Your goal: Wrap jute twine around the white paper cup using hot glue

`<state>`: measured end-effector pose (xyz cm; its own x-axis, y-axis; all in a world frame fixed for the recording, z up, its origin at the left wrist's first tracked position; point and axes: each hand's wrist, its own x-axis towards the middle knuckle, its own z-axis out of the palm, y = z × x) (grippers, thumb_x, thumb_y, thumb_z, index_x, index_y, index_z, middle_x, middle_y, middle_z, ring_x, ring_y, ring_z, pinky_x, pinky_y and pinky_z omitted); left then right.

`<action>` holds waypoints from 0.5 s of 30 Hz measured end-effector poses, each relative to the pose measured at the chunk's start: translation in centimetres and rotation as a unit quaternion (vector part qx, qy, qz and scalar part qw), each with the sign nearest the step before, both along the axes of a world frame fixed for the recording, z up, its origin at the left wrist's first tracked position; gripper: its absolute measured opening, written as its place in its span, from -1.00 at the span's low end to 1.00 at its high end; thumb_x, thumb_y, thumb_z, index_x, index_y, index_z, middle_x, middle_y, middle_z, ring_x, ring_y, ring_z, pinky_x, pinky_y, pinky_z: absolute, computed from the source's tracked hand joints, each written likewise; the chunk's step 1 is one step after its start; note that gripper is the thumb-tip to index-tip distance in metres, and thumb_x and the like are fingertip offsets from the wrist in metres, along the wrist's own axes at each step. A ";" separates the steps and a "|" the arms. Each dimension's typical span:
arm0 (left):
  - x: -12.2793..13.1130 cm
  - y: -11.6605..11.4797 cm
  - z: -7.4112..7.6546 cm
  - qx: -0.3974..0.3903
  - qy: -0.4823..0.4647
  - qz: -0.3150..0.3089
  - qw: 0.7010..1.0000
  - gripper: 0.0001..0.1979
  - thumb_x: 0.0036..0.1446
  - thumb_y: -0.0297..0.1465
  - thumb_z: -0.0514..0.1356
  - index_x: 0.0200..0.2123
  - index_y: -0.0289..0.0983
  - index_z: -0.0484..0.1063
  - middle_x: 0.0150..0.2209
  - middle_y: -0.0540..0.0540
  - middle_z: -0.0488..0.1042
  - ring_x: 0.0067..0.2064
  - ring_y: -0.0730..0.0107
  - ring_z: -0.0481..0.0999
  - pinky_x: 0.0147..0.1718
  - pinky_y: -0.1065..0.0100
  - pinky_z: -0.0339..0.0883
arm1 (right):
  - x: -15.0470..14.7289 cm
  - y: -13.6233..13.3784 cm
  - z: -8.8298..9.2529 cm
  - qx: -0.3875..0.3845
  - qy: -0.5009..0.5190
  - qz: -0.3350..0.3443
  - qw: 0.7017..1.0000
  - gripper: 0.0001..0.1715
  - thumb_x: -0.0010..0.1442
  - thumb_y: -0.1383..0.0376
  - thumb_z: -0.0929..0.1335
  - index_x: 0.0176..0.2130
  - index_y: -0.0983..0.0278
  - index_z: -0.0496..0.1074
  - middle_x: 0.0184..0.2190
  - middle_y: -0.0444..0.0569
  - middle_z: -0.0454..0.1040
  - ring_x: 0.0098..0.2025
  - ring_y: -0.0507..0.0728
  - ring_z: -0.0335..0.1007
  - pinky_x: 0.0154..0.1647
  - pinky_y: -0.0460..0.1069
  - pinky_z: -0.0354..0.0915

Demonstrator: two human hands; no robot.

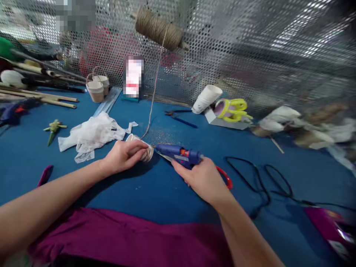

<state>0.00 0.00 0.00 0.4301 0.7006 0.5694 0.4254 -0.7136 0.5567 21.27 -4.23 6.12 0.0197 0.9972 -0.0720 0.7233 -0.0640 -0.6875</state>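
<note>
My left hand (124,155) is closed around a small white paper cup (148,152), which lies tilted on its side with twine round its lower part. In my right hand (205,180) is a blue hot glue gun (171,150), its nozzle at the twine-wrapped end of the cup. A pair of scissors with a red handle (228,180) shows under the gun and behind my right hand; its blade points toward the cup. Whether that hand also grips the scissors is hard to make out. A twine strand (152,98) runs from the cup up to a spool (158,30).
Crumpled white fabric (94,131) lies left of the cup. Behind stand two small buckets (96,91), a phone (133,78), pliers (182,118), stacked paper cups (207,98) and a box with yellow-handled scissors (233,111). A black cable (258,178) loops at right. Mesh (236,48) rises behind.
</note>
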 end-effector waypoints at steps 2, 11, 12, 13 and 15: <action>0.0 0.0 0.0 0.003 0.001 0.002 1.000 -0.82 0.15 -0.46 0.07 -0.22 -0.36 0.42 -0.33 -0.15 0.57 -0.33 0.38 0.57 -0.37 0.46 0.40 | 0.0 0.0 0.0 0.003 0.003 0.000 1.000 -0.65 -0.02 0.19 0.34 -0.68 0.22 0.17 -0.83 -0.19 0.23 -0.74 0.02 0.17 -0.64 -0.06 0.15; -0.1 0.1 -0.3 0.010 -0.019 -0.006 1.000 -0.84 0.16 -0.46 0.08 -0.22 -0.33 0.41 -0.34 -0.12 0.57 -0.36 0.45 0.56 -0.38 0.48 0.40 | 0.1 -1.0 0.3 0.007 0.001 0.007 1.000 -0.69 -0.01 0.20 0.34 -0.67 0.22 0.22 -0.84 -0.22 0.19 -0.75 0.00 0.12 -0.69 -0.07 0.10; -0.1 0.1 -0.3 0.011 -0.019 -0.006 1.000 -0.84 0.15 -0.46 0.08 -0.22 -0.34 0.41 -0.34 -0.12 0.57 -0.36 0.45 0.56 -0.38 0.48 0.40 | 0.1 -1.0 0.4 0.005 0.001 0.005 1.000 -0.68 -0.01 0.21 0.34 -0.67 0.22 0.21 -0.84 -0.22 0.19 -0.75 0.00 0.12 -0.69 -0.07 0.10; -0.1 0.1 -0.3 0.014 -0.018 -0.007 1.000 -0.84 0.15 -0.46 0.08 -0.22 -0.34 0.41 -0.34 -0.12 0.57 -0.36 0.45 0.56 -0.38 0.49 0.40 | 0.1 -0.9 0.3 0.005 0.002 0.001 1.000 -0.67 -0.01 0.21 0.34 -0.68 0.22 0.20 -0.84 -0.22 0.19 -0.74 0.00 0.12 -0.69 -0.07 0.10; -0.1 0.1 -0.2 0.022 -0.016 -0.008 1.000 -0.84 0.15 -0.47 0.08 -0.22 -0.34 0.41 -0.34 -0.13 0.57 -0.37 0.45 0.56 -0.39 0.49 0.41 | 0.0 -0.6 0.3 0.006 0.006 -0.002 1.000 -0.67 -0.02 0.21 0.34 -0.68 0.22 0.18 -0.82 -0.21 0.19 -0.73 0.00 0.13 -0.67 -0.07 0.11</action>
<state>-0.09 0.08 -0.24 0.4223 0.6678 0.6130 0.3964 -0.7442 0.5377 21.27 -4.81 6.39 0.0219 0.9980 -0.0595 0.7142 -0.0573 -0.6976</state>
